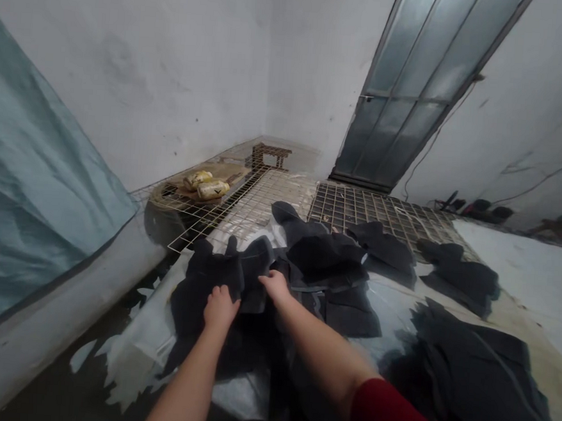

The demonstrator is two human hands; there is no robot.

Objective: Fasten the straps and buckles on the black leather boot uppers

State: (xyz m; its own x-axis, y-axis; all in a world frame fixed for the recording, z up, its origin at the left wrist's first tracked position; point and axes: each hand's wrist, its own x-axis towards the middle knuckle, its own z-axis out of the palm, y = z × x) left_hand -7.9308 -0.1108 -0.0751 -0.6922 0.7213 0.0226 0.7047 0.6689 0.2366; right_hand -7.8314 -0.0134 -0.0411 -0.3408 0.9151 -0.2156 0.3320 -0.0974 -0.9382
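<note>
Several cut pieces of dark cloth lie spread before me. My left hand (pixel 221 306) has its fingers curled on a black cloth piece (pixel 203 288) at the left of the group, with the thumb along its right edge. Just to the right and a little farther off, my right hand (pixel 276 286) pinches the edge of a smaller black cloth piece (pixel 257 260), which overlaps the first. Beyond my right hand lies a heap of black cloth pieces (pixel 326 258). My fingertips are partly hidden by the cloth and slightly blurred.
Metal wire grids (pixel 353 206) lie behind the cloth. Yellowish containers (pixel 212 190) sit on a board at back left. More dark cloth (pixel 481 372) is piled at right. A blue-green curtain (pixel 32 187) hangs left, and a metal-framed door (pixel 404 103) stands behind.
</note>
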